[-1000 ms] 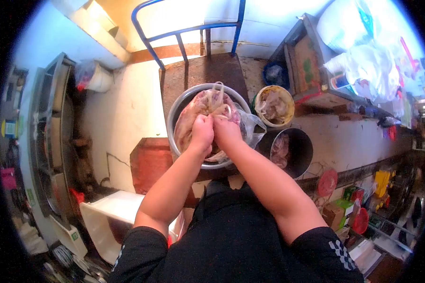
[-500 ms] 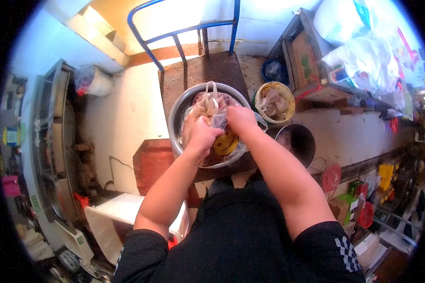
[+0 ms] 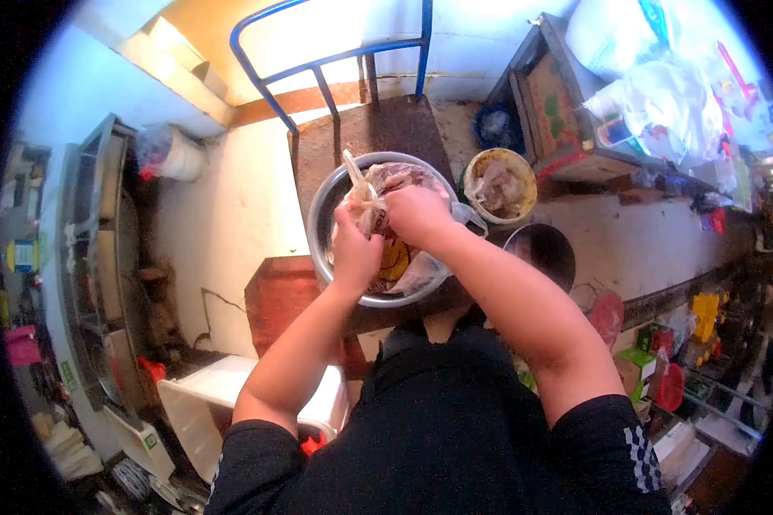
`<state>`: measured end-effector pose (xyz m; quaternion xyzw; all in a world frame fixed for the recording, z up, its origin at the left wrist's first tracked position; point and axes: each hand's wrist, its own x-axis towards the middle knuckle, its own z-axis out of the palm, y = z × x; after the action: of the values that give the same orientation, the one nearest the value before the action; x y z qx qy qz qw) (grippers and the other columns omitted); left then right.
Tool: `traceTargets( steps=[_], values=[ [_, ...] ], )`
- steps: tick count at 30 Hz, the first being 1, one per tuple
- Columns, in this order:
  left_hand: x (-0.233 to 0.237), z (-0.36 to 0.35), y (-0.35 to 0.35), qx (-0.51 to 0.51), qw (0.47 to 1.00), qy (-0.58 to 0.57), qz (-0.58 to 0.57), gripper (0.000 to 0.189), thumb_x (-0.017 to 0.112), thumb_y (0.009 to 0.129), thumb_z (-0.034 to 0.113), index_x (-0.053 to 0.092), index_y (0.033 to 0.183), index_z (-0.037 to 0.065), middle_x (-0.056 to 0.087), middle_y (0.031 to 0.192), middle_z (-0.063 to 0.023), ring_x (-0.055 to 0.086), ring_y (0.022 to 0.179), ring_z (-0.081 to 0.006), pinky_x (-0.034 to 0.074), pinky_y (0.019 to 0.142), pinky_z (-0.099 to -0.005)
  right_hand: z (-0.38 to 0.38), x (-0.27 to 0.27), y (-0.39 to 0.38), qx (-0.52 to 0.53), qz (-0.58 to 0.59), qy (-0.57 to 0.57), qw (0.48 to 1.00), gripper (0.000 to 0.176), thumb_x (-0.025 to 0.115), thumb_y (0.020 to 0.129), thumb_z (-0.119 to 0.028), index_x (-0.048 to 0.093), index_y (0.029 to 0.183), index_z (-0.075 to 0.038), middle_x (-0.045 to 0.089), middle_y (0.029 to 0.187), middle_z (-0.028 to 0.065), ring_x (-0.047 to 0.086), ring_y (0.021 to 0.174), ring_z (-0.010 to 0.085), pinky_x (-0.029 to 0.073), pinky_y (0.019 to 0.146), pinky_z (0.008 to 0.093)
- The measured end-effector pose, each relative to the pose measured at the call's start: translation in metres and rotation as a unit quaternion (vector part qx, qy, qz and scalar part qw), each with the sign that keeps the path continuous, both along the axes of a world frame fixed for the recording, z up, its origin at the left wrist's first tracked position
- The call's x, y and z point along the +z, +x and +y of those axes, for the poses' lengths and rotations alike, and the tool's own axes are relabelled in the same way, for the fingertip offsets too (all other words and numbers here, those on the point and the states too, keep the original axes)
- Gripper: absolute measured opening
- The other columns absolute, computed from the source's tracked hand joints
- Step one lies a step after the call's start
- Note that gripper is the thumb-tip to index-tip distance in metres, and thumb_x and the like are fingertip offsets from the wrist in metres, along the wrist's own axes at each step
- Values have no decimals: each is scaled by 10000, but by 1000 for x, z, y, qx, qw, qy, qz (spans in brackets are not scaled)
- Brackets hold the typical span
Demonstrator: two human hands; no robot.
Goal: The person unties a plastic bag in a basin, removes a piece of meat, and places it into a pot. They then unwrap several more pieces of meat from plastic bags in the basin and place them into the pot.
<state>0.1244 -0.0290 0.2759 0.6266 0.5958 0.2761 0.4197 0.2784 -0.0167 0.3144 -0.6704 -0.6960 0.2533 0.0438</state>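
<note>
Lying in the basin [image 3: 386,300] on the cart [image 3: 404,129], at the centre of the frame: a bag [image 3: 395,257], gathered at the handles [image 3: 352,169], with contents hard to make out. Held on its left by the left hand [image 3: 358,255], just right of the handles by the right hand [image 3: 417,215] — both closed narrow on the bag, with exact fingertip placement hidden. To work the gathered part cleanly, brace with one hand and tug gently with the other, instead of yanking both ways. Keep low over the basin — good for catching drips — and clear of the bucket [image 3: 531,197] and the pot [image 3: 551,253], right of centre.
</note>
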Motion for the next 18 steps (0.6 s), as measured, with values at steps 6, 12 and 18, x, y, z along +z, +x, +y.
traceTargets(
  steps=[6,12,18],
  values=[
    [4,-26,-13,-193,901,363,140,295,614,787,107,601,1079,59,529,1195,-159,503,1119,-316,386,953,-436,2,16,4,-13,4,-21,1000,223,511,815,-138,713,886,-76,693,911,172,674,862,343,532,768,455],
    [18,-18,-12,-322,812,427,232,399,620,826,330,617,1102,42,593,1124,-110,508,1138,-272,374,968,-452,2,22,9,12,-12,-28,999,223,507,822,-140,709,912,-108,690,914,169,669,860,350,531,771,448],
    [43,3,-21,-509,789,159,304,376,677,796,377,597,967,52,600,994,-110,596,1027,-295,491,822,-417,1,-3,29,-63,-7,19,998,207,523,807,-137,709,894,-108,689,907,169,664,867,341,525,775,446]
  ],
)
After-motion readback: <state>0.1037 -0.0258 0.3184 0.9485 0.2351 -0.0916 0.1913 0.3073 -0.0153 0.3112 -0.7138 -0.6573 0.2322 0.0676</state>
